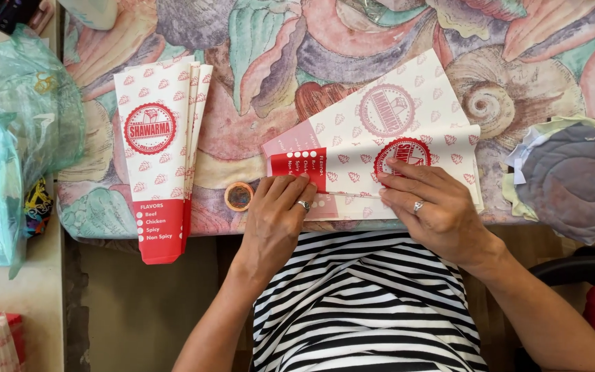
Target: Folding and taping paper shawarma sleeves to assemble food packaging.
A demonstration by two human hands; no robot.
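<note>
Both hands flat, gripping nothing: left hand (pixel 278 210), right hand (pixel 430 207) pressing paper sleeve sheets (pixel 380 162); sheet count unclear; 1 folded stack (pixel 163 155); 1 tape roll (pixel 239 196), partly hidden

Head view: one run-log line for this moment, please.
left hand: pressing paper sleeve | right hand: flat on it | tape roll: beside left hand

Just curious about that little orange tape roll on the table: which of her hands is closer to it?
Left. The left hand lies just right of the tape roll, almost touching it. The right hand rests farther right, on the paper sleeve.
</note>
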